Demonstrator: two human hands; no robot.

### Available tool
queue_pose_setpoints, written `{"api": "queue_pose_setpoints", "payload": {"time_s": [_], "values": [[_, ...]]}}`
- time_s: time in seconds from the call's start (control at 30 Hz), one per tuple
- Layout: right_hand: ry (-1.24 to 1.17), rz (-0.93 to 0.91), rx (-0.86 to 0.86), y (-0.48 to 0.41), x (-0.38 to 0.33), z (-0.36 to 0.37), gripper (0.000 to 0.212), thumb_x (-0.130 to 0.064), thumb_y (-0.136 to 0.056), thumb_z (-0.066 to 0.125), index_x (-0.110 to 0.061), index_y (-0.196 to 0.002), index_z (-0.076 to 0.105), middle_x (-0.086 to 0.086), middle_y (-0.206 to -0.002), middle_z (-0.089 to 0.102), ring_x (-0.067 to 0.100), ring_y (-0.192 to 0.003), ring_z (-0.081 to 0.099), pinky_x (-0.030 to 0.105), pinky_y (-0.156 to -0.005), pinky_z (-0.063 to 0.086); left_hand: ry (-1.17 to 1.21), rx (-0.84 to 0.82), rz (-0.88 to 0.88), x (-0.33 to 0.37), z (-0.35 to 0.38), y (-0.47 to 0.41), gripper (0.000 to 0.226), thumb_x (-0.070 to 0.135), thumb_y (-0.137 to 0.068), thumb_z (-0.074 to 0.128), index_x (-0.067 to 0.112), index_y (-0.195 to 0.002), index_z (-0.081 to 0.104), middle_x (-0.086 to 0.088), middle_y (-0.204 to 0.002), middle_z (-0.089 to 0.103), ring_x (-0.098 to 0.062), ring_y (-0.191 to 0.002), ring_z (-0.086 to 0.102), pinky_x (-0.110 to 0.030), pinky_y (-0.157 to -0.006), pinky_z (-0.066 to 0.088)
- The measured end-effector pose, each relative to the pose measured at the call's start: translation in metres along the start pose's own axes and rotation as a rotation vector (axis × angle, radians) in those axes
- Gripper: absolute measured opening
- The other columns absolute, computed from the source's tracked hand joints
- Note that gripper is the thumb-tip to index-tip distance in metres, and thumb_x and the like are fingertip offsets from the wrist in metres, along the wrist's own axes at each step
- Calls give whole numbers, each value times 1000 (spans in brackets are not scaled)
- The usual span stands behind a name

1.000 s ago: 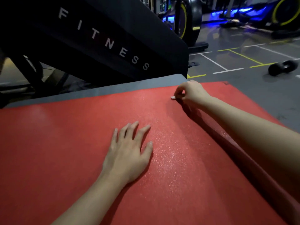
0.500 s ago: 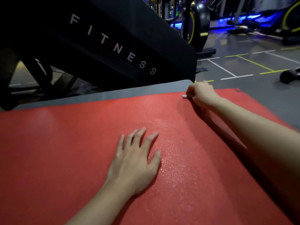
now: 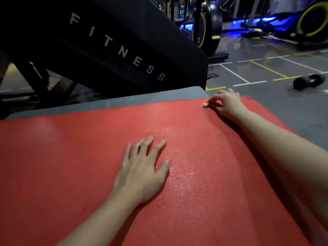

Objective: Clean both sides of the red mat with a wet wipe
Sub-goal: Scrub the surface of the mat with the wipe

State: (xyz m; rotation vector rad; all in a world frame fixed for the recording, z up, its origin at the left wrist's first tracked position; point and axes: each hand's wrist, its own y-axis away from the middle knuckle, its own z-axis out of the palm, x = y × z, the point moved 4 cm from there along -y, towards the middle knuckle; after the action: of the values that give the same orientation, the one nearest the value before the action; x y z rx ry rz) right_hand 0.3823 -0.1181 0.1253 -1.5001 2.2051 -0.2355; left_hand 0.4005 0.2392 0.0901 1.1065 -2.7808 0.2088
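Logged right hand (image 3: pixel 228 103) moved nearer far right corner of red mat (image 3: pixel 71 157), laid flat over grey mat (image 3: pixel 142 100), pinching tiny wet wipe (image 3: pixel 205 104) against surface, left hand (image 3: pixel 142 173) kept flat, fingers spread, on damp-sheened centre: top side probably nearly finished, underside pending.

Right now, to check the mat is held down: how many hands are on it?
2: left hand flat on the red mat; right hand near its far edge, pinching the wipe.

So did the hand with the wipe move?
Yes. The right hand pinching the wet wipe slid right along the far edge of the red mat, nearer its far right corner.
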Motion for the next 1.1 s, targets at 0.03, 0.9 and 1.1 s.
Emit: {"api": "queue_pose_setpoints", "payload": {"time_s": [0.03,0.9,1.1], "values": [[-34,21,-11,2,-2,0,20,-49,-86,71,-30,-88,75,-6,-88,60,17,-97,47,38,-82,39,1,-1,0,0,-1,-1,68,68,-88,5,51,-154,10,12,-166,12,-10,-153,0,-43,-127,-3],[-122,42,-93,143,-56,-43,9,-21,-89,75,-13,-92,77,-5,-85,54,25,-84,58,27,-70,33,29,20,4,-2,0,-4,56,61,-99,31,44,-152,30,4,-162,27,-20,-151,17,-47,-126,6],[-139,-54,-249,232,-72,-86,6,-22,-89,74,-21,-95,77,-6,-87,62,11,-77,58,25,-71,43,29,51,8,-4,1,-5,55,60,-99,33,44,-152,32,2,-162,29,-21,-150,19,-47,-126,8]]}}
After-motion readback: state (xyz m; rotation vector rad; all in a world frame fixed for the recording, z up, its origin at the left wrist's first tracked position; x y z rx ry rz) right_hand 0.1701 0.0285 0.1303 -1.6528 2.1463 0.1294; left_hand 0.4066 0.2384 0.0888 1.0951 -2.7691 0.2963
